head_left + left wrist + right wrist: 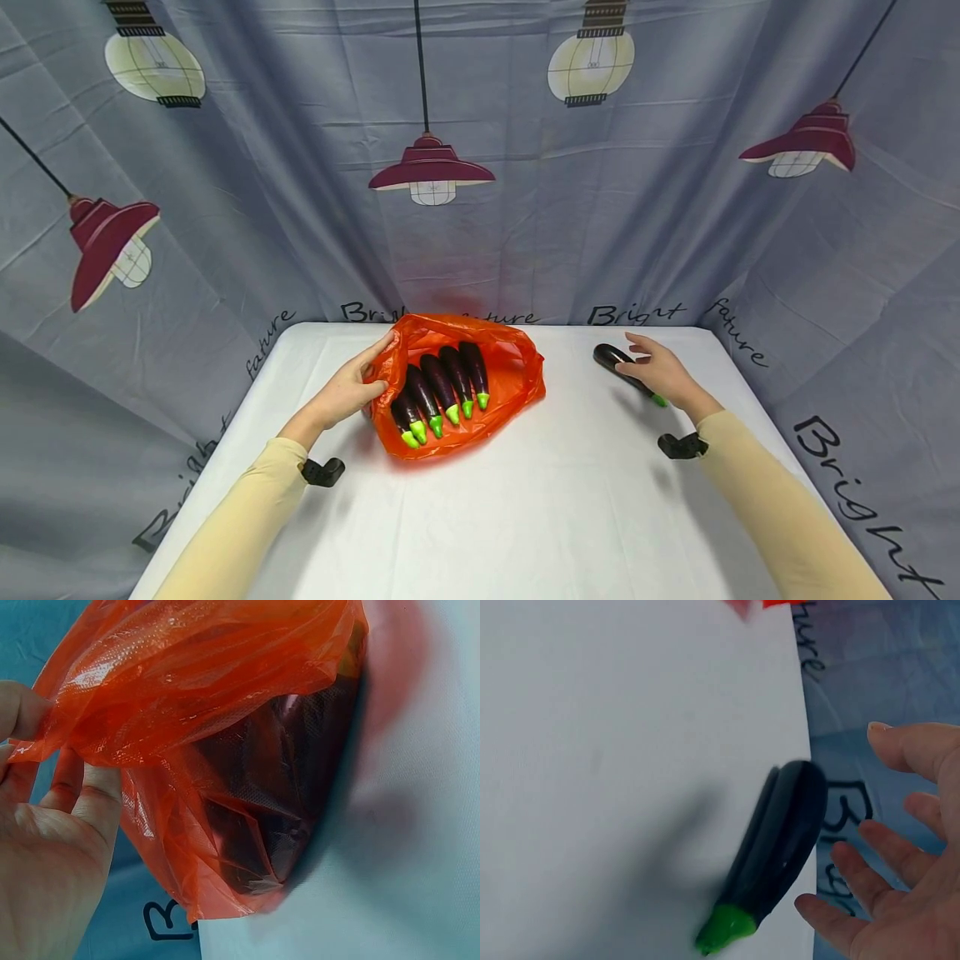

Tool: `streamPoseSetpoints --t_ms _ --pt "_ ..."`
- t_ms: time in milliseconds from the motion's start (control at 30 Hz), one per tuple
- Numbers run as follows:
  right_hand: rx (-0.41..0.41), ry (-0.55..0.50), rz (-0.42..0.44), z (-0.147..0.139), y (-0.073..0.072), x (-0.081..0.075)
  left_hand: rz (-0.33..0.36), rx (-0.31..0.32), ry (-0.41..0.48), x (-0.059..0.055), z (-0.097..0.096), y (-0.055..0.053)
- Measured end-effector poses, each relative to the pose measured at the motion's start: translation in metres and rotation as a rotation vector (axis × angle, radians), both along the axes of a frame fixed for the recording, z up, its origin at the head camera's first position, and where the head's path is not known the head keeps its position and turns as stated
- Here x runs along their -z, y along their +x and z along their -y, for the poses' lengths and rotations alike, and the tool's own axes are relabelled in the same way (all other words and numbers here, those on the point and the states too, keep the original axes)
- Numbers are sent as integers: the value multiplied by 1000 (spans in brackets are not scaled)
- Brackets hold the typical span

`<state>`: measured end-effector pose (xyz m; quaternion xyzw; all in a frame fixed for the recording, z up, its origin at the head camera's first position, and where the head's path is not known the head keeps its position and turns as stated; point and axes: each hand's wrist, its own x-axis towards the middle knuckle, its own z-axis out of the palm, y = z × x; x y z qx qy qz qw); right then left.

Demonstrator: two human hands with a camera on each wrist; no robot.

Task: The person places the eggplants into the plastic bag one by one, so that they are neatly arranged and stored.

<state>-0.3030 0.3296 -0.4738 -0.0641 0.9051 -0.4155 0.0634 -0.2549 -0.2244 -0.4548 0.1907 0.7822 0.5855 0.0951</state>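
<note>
An orange plastic bag (519, 358) lies on its side on the table, its mouth facing me. Several dark purple eggplants (438, 379) with green stem ends rest side by side inside it. My left hand (347, 390) pinches the left edge of the bag's mouth between thumb and fingers; the left wrist view shows the thin plastic (217, 682) stretched from this grip. To the right, one more eggplant (607, 357) lies on the table, green end toward me. My right hand (907, 877) hovers beside this eggplant (784, 832), fingers spread and holding nothing.
The white tabletop (525, 517) carries the bag and the lone eggplant near its back edge. A grey curtain (495, 250) printed with lamps and lettering hangs behind and along both sides. Black wrist mounts (322, 472) sit on both forearms.
</note>
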Motion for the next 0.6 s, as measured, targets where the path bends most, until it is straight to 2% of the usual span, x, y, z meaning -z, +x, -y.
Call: streamPoseSetpoints --t_ms 233,600 --pt "-2 37 4 -10 1 7 -1 2 9 0 0 0" --pt "4 14 12 -21 -1 16 5 1 0 1 0 -1"
